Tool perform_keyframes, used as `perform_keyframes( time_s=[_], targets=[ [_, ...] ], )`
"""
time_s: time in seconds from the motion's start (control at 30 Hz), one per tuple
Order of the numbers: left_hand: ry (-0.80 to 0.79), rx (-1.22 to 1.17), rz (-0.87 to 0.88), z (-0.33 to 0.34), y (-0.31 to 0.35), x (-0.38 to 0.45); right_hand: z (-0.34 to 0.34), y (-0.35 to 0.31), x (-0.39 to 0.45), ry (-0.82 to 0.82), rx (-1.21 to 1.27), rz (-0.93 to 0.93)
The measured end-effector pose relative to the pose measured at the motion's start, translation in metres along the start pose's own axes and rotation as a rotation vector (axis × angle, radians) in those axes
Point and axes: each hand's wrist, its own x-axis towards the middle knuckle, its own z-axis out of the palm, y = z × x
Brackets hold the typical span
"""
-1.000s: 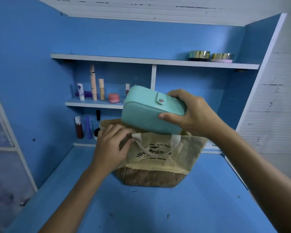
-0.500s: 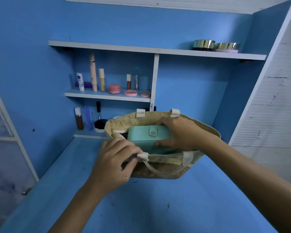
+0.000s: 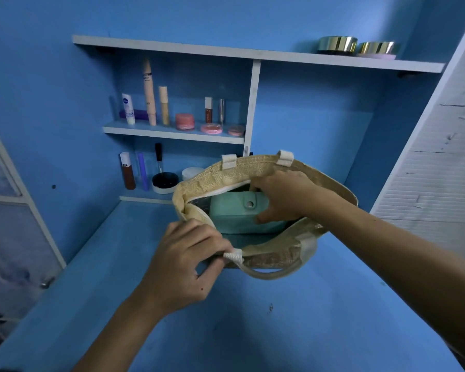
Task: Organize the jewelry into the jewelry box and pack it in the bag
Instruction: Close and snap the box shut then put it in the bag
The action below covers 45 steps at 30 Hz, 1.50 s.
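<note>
A beige woven bag (image 3: 220, 178) with cream handles stands open on the blue desk. Inside it sits the closed mint-green jewelry box (image 3: 234, 213), its snap flap facing up. My right hand (image 3: 282, 197) reaches into the bag and grips the box's right end, thumb on its near face and fingers over the top. My left hand (image 3: 188, 264) pinches the bag's near rim at the base of the front handle (image 3: 269, 273), pulling the mouth open. The box's lower part is hidden by the rim.
The blue desk (image 3: 293, 331) spreads in front of the bag. Behind it, a low shelf (image 3: 172, 134) holds several cosmetic tubes and pink jars; bottles and a dark jar (image 3: 164, 181) stand beneath. Two gold-lidded tins (image 3: 337, 44) sit on the top shelf. A white slatted panel stands right.
The jewelry box went from above the bag down into it, carried by my right hand. My left hand kept hold of the near rim, and the bag's mouth now gapes wider.
</note>
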Motion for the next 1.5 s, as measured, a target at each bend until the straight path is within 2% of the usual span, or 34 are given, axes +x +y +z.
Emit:
perform_keyframes(
  time_s=[0.2, 0.37, 0.53, 0.7, 0.83, 1.03, 1.1, 1.17, 1.3, 1.4, 1.5],
  targets=[
    [0.016, -0.020, 0.000, -0.001, 0.001, 0.004, 0.007, -0.004, 0.002, -0.021, -0.075, -0.024],
    [0.013, -0.026, 0.006, -0.001, 0.001, 0.006, 0.015, 0.002, 0.002, -0.110, 0.042, -0.045],
    [0.014, -0.026, 0.015, -0.004, 0.002, 0.008, 0.012, 0.006, 0.003, -0.153, 0.059, -0.049],
    [0.018, 0.012, 0.004, -0.005, 0.001, 0.013, 0.011, 0.009, -0.001, -0.169, 0.184, -0.038],
    [0.060, 0.083, 0.008, -0.004, -0.001, 0.020, -0.006, 0.018, -0.014, -0.056, 0.369, 0.005],
    [0.071, 0.191, 0.036, -0.007, 0.000, 0.027, -0.022, 0.051, -0.062, 0.305, 0.294, 0.293],
    [0.033, 0.166, 0.039, -0.010, 0.001, 0.030, -0.017, 0.065, -0.079, 0.334, 0.338, 0.368],
    [-0.042, 0.124, 0.032, -0.014, 0.001, 0.034, -0.010, 0.078, -0.092, 0.295, 0.369, 0.434],
    [-0.291, -0.004, -0.046, -0.024, 0.001, 0.050, 0.003, 0.089, -0.107, 0.175, 0.502, 0.483],
    [-0.423, -0.183, -0.161, -0.024, 0.011, 0.075, 0.010, 0.085, -0.113, 0.207, 0.640, 0.496],
    [-0.494, -0.186, -0.224, -0.005, 0.022, 0.109, 0.015, 0.081, -0.114, 0.260, 0.739, 0.533]
  ],
)
